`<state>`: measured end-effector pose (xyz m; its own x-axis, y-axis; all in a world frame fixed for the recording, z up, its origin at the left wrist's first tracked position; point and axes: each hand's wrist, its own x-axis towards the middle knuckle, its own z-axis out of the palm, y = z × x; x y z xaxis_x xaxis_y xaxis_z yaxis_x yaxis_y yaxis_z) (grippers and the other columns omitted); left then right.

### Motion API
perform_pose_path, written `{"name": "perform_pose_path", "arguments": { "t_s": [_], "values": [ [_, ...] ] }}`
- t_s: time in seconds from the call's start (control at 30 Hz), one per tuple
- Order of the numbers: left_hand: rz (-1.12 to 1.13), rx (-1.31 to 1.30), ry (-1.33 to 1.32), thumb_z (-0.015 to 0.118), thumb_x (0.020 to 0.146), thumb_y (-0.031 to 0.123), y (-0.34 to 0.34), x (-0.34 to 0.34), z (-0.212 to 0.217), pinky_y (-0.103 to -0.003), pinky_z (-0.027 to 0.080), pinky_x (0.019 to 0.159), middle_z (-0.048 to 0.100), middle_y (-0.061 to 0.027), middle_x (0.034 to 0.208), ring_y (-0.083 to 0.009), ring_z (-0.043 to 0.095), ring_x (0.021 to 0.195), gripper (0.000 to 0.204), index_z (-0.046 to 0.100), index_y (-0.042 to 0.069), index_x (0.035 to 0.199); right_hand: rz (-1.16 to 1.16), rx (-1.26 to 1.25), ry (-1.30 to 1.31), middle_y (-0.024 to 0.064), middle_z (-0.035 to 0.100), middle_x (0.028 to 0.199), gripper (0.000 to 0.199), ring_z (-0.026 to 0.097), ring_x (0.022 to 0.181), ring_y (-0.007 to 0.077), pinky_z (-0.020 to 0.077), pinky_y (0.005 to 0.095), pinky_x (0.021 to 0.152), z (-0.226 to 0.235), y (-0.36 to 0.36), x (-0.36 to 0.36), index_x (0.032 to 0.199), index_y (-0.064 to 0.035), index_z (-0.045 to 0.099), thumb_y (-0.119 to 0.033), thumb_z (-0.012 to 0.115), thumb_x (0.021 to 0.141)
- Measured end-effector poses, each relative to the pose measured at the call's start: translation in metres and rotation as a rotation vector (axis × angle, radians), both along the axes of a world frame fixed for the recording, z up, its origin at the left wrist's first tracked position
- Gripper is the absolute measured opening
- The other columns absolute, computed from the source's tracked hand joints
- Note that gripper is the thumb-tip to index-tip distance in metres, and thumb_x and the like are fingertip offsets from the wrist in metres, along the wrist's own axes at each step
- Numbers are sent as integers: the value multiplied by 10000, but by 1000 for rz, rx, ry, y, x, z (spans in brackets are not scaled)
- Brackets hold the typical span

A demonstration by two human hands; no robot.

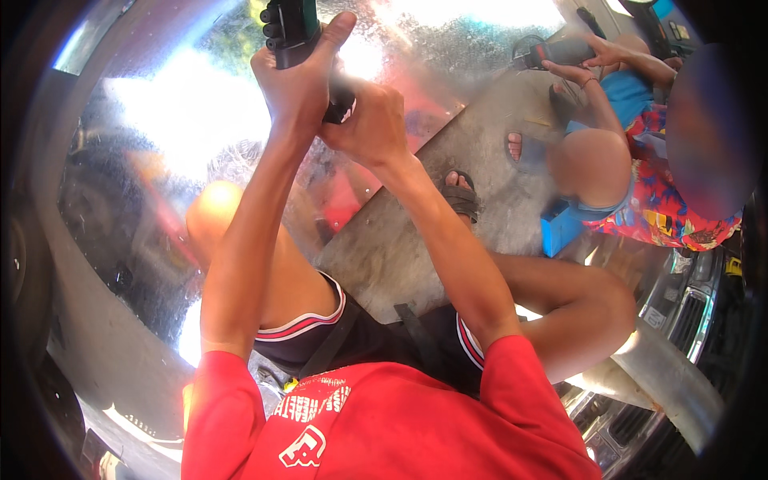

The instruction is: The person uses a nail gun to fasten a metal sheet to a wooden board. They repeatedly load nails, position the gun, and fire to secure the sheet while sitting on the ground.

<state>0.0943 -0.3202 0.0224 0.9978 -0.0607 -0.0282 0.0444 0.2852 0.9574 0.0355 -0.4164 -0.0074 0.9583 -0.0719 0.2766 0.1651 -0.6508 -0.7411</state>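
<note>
A black handheld tool (293, 32) with rounded knobs along one side points up at the top of the head view; its far end is cut off, so I cannot tell its exact kind. My left hand (298, 90) wraps around its body with the thumb up. Lower down, my right hand (370, 122) closes around its rear part, close against the left. Beneath both hands spreads a shiny, reflective metal sheet (160, 232), full of glare. Whether the tool touches the sheet is not visible.
At the right, another person in a bright patterned garment (672, 228) holds a dark tool (564, 54) in both hands. A blue box-like object (562, 230) stands by that person's leg. A grey slab (376, 248) borders the sheet. A thick grey pipe (668, 384) lies at lower right.
</note>
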Motion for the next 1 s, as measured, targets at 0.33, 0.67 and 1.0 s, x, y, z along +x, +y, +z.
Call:
{"name": "perform_pose_path", "arguments": {
  "t_s": [0.33,0.67,1.0],
  "values": [
    [-77,71,-340,856,805,243,-8,-1,6,-324,518,848,682,-36,915,-135,651,880,364,671,38,1042,119,14,-37,184,574,1258,1035,587,1158,364,472,464,988,14,-40,19,1298,-23,496,-373,958,440],
    [-130,97,-231,864,804,233,2,1,-4,-334,543,803,688,-51,869,-152,666,784,360,688,21,1035,53,91,20,197,681,1056,809,676,994,363,535,425,889,12,-18,2,1179,18,563,-282,913,515],
    [-59,-85,-75,876,791,244,3,3,-2,-335,532,904,690,-57,1047,-161,663,984,477,657,24,1153,-42,170,254,148,651,1020,679,617,1073,323,504,430,902,24,-11,3,1048,-36,563,-251,901,500]
  ]
}}
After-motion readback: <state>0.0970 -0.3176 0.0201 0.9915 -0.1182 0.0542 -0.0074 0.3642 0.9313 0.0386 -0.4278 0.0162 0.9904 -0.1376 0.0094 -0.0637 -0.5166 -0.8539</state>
